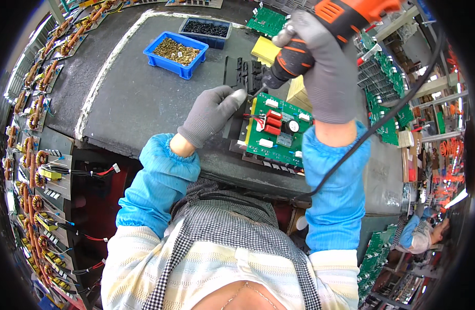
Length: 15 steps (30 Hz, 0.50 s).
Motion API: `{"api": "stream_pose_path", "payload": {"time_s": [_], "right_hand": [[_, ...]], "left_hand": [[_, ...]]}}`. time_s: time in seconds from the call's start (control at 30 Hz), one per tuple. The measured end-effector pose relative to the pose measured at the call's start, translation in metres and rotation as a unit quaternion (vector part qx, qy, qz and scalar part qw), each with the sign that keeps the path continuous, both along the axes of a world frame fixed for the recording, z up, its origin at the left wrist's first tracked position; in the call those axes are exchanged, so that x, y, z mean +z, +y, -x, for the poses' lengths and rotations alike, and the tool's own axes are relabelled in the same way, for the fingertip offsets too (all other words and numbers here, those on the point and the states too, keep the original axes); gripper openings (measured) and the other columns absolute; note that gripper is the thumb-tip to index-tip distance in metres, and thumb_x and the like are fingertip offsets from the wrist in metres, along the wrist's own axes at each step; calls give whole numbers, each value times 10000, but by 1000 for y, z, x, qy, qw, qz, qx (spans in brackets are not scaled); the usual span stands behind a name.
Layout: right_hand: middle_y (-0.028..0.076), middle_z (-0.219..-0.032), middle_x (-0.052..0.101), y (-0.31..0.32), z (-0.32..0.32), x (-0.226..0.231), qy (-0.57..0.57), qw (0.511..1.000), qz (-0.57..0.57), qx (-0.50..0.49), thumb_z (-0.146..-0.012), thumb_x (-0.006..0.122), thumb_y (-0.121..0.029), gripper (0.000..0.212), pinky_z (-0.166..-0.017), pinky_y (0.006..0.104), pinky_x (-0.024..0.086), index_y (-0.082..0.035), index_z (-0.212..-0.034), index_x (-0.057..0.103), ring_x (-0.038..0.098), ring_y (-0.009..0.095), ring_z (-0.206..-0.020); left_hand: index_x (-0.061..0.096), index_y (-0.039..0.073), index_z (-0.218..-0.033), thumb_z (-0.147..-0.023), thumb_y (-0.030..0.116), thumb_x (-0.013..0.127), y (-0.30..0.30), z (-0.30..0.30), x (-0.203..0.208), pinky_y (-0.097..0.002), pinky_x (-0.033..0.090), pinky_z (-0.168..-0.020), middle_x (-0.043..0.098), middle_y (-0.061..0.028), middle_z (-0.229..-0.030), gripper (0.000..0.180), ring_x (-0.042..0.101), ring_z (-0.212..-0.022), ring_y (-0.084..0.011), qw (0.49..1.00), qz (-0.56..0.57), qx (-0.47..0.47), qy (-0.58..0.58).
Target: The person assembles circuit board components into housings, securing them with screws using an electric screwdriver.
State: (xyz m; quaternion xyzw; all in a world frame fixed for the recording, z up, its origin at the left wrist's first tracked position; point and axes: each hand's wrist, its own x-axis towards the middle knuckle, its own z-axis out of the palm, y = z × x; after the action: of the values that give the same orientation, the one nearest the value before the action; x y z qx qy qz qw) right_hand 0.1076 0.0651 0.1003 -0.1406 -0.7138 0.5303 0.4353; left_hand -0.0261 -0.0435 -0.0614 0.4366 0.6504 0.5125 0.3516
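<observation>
My right hand (328, 72), in a grey glove, is wrapped round an orange and black power drill (294, 58) that points down and to the left. Its bit reaches the upper left corner of a green circuit board (268, 135) carrying red and white parts. My left hand (211, 113), also gloved in grey, is closed at that corner, thumb and forefinger together by the bit's tip; what they pinch is too small to make out. A black finned heatsink (242, 72) lies beyond the board, beside a yellow block (266, 50).
A blue bin (168, 63) of brass-coloured small parts and a dark bin (209, 39) of black pieces stand at the back. The drill's black cable (377, 125) hangs across my right forearm. Boards with copper coils (38, 111) line the left; a co-worker (421, 235) sits far right.
</observation>
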Motion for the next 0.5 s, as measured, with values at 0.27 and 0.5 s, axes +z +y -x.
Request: {"api": "stream_pose_path", "payload": {"time_s": [0.27,0.5], "right_hand": [[90,-918,609,-10,-18,9,268,946,81,166,-964,665,-272,411,-903,451,548,-11,-1269,578,662,230,-867],[106,-946,608,-14,-23,2,242,963,77,95,-954,653,-358,560,-955,513,510,-23,-1373,491,616,246,-900]], "left_hand": [[421,-57,-1377,-954,771,310,-10,2,38,-141,311,-515,559,-80,-1032,936,381,-630,-29,940,-140,-63,-303],[437,-34,-1399,-991,645,491,-18,-1,43,-165,398,-587,591,-73,-1098,794,459,-720,-36,948,-121,-60,-288]]}}
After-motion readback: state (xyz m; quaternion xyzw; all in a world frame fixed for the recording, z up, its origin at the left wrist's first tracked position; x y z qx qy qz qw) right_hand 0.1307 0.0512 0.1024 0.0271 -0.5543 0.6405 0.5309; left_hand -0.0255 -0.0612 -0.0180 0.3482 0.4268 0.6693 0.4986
